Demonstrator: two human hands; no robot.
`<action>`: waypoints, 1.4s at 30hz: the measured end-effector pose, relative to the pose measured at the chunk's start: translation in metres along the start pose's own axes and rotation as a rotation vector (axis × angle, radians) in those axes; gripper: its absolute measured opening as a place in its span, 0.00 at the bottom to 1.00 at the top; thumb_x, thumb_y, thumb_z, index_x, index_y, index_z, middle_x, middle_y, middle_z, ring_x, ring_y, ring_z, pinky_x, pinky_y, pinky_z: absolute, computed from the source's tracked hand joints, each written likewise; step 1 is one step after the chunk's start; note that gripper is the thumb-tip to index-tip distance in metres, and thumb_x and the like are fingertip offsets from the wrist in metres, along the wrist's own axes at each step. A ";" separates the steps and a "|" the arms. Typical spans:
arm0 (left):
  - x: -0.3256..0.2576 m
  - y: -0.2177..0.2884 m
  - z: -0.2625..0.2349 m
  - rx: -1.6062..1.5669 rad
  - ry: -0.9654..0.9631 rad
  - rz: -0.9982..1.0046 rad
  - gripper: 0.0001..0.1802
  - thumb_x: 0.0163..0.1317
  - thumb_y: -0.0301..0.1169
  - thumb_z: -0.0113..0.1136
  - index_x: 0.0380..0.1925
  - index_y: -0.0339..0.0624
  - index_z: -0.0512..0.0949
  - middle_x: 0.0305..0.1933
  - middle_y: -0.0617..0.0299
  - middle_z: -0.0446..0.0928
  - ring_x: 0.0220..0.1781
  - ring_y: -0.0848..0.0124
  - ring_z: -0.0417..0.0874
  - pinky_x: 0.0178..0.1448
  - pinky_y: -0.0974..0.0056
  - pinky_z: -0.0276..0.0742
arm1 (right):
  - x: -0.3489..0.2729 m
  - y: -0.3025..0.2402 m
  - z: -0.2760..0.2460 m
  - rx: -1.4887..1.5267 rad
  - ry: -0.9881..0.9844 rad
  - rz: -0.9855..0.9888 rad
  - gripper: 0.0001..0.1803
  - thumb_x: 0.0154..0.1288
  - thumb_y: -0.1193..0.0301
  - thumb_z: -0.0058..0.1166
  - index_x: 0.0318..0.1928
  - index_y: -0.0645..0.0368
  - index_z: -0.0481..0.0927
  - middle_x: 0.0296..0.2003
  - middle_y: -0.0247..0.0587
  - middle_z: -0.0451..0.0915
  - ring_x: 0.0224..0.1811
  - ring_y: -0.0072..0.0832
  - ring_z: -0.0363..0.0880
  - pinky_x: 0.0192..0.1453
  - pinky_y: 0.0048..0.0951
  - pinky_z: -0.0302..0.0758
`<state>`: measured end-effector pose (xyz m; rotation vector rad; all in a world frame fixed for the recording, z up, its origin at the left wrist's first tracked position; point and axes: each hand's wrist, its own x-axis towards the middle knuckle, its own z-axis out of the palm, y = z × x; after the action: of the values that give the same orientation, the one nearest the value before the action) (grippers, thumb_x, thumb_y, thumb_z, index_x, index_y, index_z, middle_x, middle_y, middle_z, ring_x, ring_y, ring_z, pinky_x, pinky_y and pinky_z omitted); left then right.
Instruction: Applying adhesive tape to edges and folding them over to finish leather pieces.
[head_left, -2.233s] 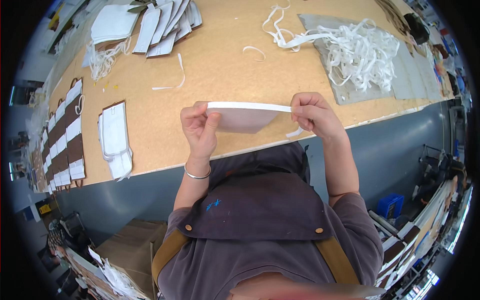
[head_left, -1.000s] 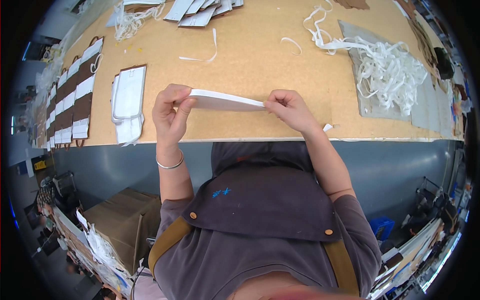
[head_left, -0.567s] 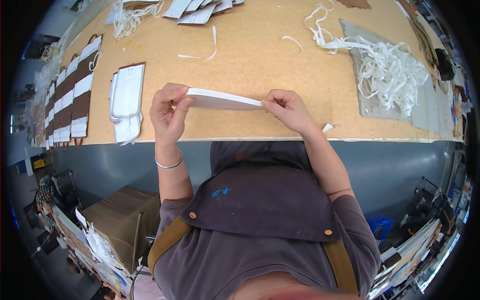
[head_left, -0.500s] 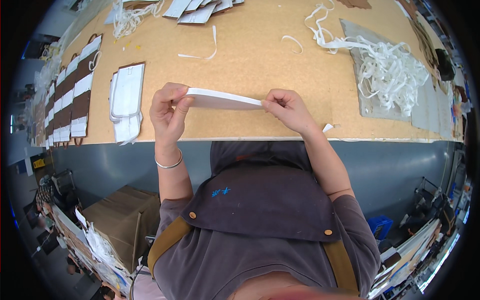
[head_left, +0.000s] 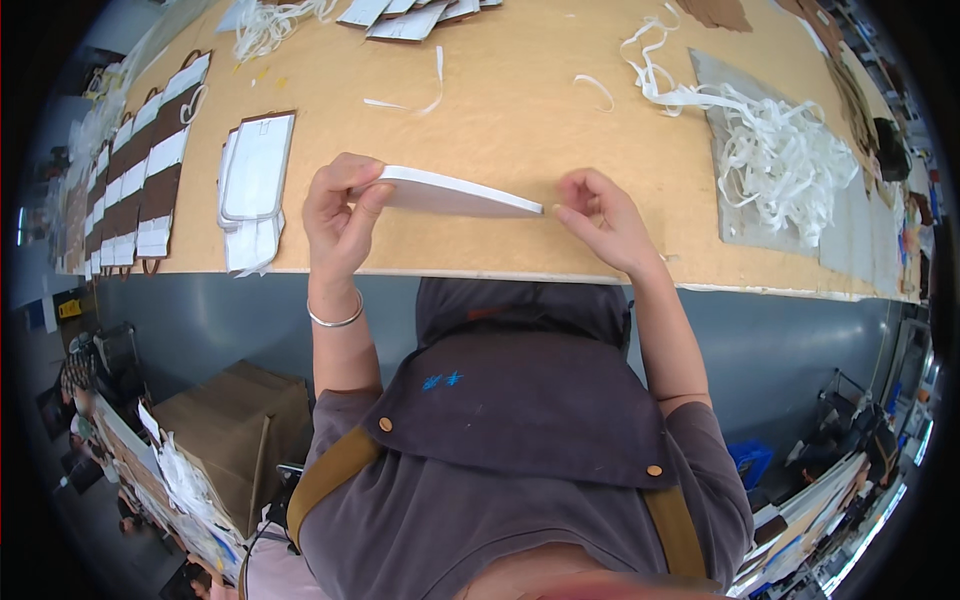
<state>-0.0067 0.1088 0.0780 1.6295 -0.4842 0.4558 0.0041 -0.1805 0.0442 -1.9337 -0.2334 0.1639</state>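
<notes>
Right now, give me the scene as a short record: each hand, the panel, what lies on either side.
left hand: pinching the left end of the white panel
right hand: empty, apart from the panel's right end
panel: held over the table
left side: stack of white pieces
right side: tangled white tape on a grey sheet

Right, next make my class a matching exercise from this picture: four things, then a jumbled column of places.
1. Left hand
2. Right hand
3. Tangled white strips
4. Silver bracelet

A. On the grey sheet
B. Around the left wrist
C. Gripping the left end of the white-edged panel
D. Just beyond the panel's right end

Pairs: 1-C, 2-D, 3-A, 4-B
</notes>
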 end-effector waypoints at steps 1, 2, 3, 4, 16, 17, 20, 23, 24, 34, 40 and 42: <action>0.000 0.000 0.000 0.020 0.012 0.005 0.11 0.55 0.17 0.58 0.38 0.40 0.73 0.33 0.60 0.74 0.32 0.76 0.73 0.33 0.74 0.68 | 0.008 -0.015 0.009 -0.037 0.192 -0.296 0.12 0.52 0.67 0.61 0.34 0.61 0.78 0.20 0.33 0.75 0.25 0.28 0.74 0.35 0.26 0.72; -0.001 0.000 0.003 0.033 0.009 0.003 0.11 0.54 0.17 0.59 0.37 0.39 0.73 0.33 0.59 0.75 0.33 0.75 0.74 0.34 0.74 0.69 | 0.016 -0.026 0.015 -0.023 0.175 -0.314 0.12 0.52 0.67 0.61 0.34 0.61 0.78 0.20 0.33 0.75 0.25 0.28 0.74 0.35 0.26 0.72; 0.000 0.002 0.005 0.053 0.012 0.002 0.11 0.54 0.17 0.59 0.37 0.38 0.74 0.33 0.59 0.75 0.33 0.73 0.75 0.35 0.73 0.71 | 0.024 -0.038 0.023 -0.112 0.205 -0.449 0.13 0.51 0.67 0.62 0.36 0.60 0.78 0.22 0.35 0.77 0.27 0.31 0.76 0.37 0.28 0.73; 0.002 0.003 0.009 0.074 -0.017 0.018 0.12 0.53 0.17 0.59 0.38 0.38 0.74 0.34 0.59 0.76 0.35 0.72 0.76 0.36 0.73 0.72 | 0.031 -0.045 0.030 -0.199 0.239 -0.582 0.15 0.51 0.66 0.63 0.38 0.60 0.79 0.25 0.37 0.79 0.30 0.34 0.78 0.39 0.29 0.74; -0.024 -0.052 -0.114 1.495 0.201 -0.281 0.18 0.48 0.32 0.60 0.42 0.44 0.77 0.48 0.55 0.76 0.51 0.57 0.75 0.50 0.57 0.73 | -0.001 0.029 0.018 0.467 -0.003 0.046 0.16 0.53 0.76 0.61 0.44 0.64 0.77 0.40 0.35 0.79 0.40 0.21 0.76 0.46 0.24 0.73; -0.029 -0.063 -0.121 1.499 0.206 -0.274 0.18 0.48 0.32 0.60 0.42 0.44 0.77 0.48 0.55 0.76 0.51 0.57 0.75 0.50 0.57 0.73 | -0.004 0.034 0.016 0.470 -0.003 0.038 0.16 0.53 0.76 0.61 0.44 0.64 0.77 0.40 0.35 0.79 0.40 0.21 0.76 0.46 0.24 0.73; -0.030 -0.079 -0.129 1.582 0.110 -0.667 0.14 0.49 0.31 0.58 0.38 0.47 0.79 0.39 0.58 0.78 0.42 0.58 0.79 0.42 0.57 0.76 | -0.007 0.046 0.016 0.609 0.112 0.113 0.18 0.53 0.77 0.61 0.46 0.63 0.76 0.42 0.34 0.78 0.43 0.21 0.75 0.49 0.24 0.71; -0.028 -0.081 -0.130 1.685 0.058 -0.644 0.09 0.50 0.31 0.56 0.33 0.47 0.79 0.33 0.61 0.78 0.33 0.60 0.80 0.35 0.58 0.76 | -0.009 0.050 0.016 0.649 0.127 0.112 0.18 0.53 0.78 0.60 0.47 0.63 0.75 0.43 0.34 0.78 0.45 0.20 0.74 0.51 0.24 0.70; -0.023 -0.078 -0.133 1.641 0.152 -0.609 0.08 0.50 0.30 0.56 0.31 0.46 0.79 0.31 0.61 0.78 0.32 0.60 0.80 0.34 0.58 0.77 | -0.008 0.050 0.017 0.659 0.123 0.093 0.19 0.53 0.78 0.60 0.47 0.62 0.75 0.43 0.34 0.77 0.45 0.21 0.74 0.51 0.25 0.70; 0.005 0.010 -0.008 0.700 -0.239 0.243 0.07 0.46 0.20 0.58 0.26 0.44 0.76 0.33 0.64 0.78 0.43 0.66 0.77 0.51 0.61 0.71 | -0.015 0.065 -0.010 1.002 0.280 0.151 0.27 0.56 0.74 0.58 0.57 0.58 0.65 0.50 0.38 0.72 0.54 0.31 0.70 0.59 0.38 0.68; -0.036 -0.024 0.017 0.964 -0.602 0.023 0.09 0.44 0.28 0.60 0.29 0.49 0.78 0.43 0.67 0.76 0.53 0.68 0.72 0.62 0.53 0.59 | -0.038 0.074 -0.075 0.977 0.408 0.060 0.29 0.60 0.67 0.55 0.59 0.60 0.61 0.52 0.42 0.71 0.55 0.37 0.70 0.60 0.43 0.68; -0.034 -0.023 0.034 1.070 -0.566 -0.053 0.12 0.45 0.30 0.60 0.33 0.51 0.79 0.45 0.67 0.75 0.53 0.68 0.72 0.63 0.52 0.58 | -0.049 0.075 -0.083 1.001 0.440 0.097 0.28 0.59 0.70 0.55 0.59 0.59 0.62 0.52 0.42 0.70 0.55 0.36 0.70 0.60 0.43 0.68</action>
<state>-0.0220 0.0792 0.0363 2.8314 -0.6614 0.1907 -0.0187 -0.2936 0.0045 -0.9416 0.2148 -0.0817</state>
